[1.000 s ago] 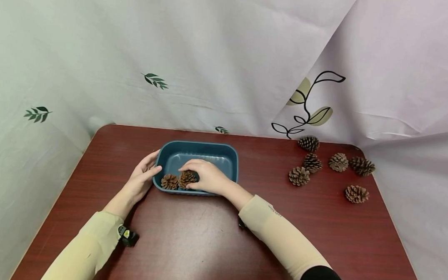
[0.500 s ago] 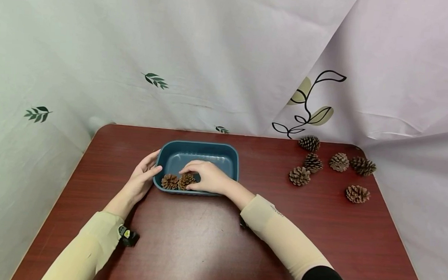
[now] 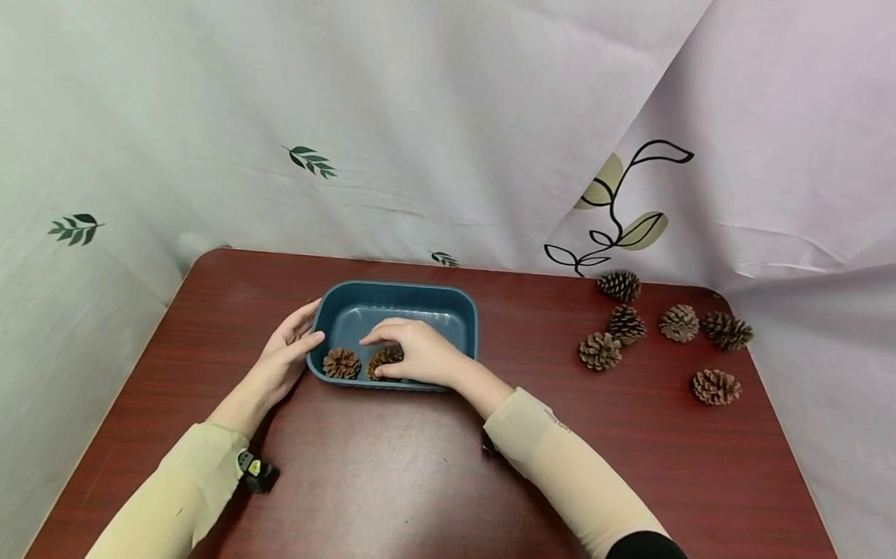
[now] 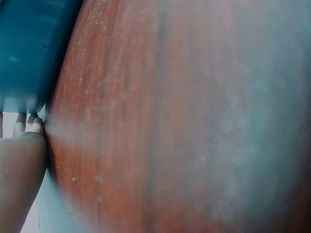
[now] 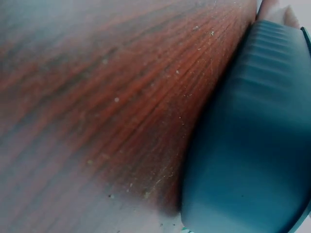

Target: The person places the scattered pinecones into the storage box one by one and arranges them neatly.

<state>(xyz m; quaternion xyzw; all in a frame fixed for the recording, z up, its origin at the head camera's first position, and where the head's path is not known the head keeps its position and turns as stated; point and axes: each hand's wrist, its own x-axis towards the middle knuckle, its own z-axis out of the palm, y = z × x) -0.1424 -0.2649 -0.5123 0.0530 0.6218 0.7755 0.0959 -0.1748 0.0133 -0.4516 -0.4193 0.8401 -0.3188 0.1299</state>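
Note:
A blue rectangular plastic box (image 3: 394, 385) sits on the table. My left hand (image 3: 283, 360) holds its left end, thumb at the rim and fingers along the outer wall. In the left wrist view, fingertips (image 4: 30, 125) meet the wall of the box. My right hand (image 3: 418, 353) reaches inside over the near wall. Beneath it lies a pinecone (image 3: 381, 362), partly covered by the hand, with the fingertips spread apart around it. Another pinecone (image 3: 341, 363) rests in the near left corner of the box. The right wrist view shows only the outer wall of the box (image 5: 248, 136) and table.
Several loose pinecones lie at the table's far right, among them one by the back edge (image 3: 619, 284) and one nearer the right edge (image 3: 716, 387). The reddish-brown table (image 3: 379, 485) meets a pale patterned cloth (image 3: 424, 128) behind.
The pinecone under my right hand has sunk lower and shifted right, away from the other cone in the box. The right hand has barely moved; the left hand stays put.

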